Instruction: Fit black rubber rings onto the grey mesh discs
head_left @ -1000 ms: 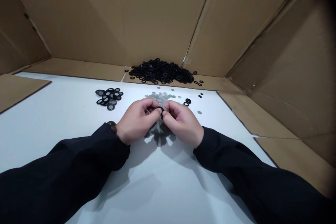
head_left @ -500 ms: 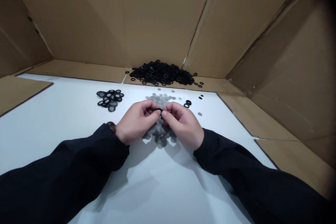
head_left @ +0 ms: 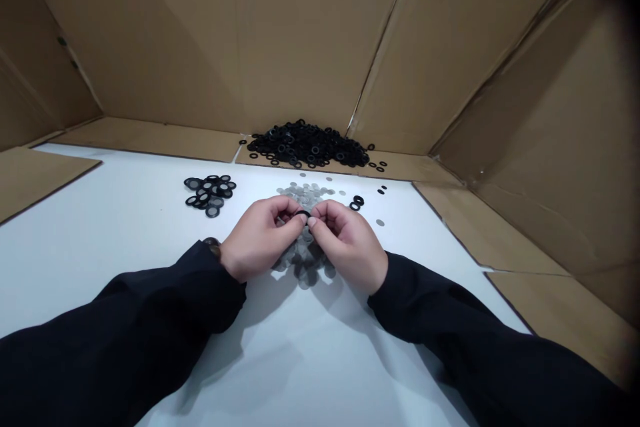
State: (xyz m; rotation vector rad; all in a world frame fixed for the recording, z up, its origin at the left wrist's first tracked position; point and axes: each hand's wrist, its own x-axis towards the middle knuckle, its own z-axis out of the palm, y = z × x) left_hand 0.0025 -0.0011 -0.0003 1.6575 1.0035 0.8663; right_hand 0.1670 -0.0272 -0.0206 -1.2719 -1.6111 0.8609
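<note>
Between the fingertips of both hands is a small black ring [head_left: 304, 213], pinched from its left side by my left hand [head_left: 263, 233] and from its right side by my right hand [head_left: 350, 240]. My fingers cover most of it, so whether a disc sits in it cannot be seen. Under and around the hands, thin grey discs [head_left: 306, 273] lie scattered in a loose pile on the white table [head_left: 300, 373]. To the left is a group of black rings with grey discs inside [head_left: 213, 211].
A large heap of black rings [head_left: 310, 143] lies at the back on a cardboard strip. Several loose rings [head_left: 355, 205] and one grey disc [head_left: 381, 223] are right of the hands. Cardboard walls [head_left: 310, 33] enclose the back and sides.
The view has shifted slightly, so the table items appear a little lower. Both hands keep their pinch on the ring, with hardly any movement.
</note>
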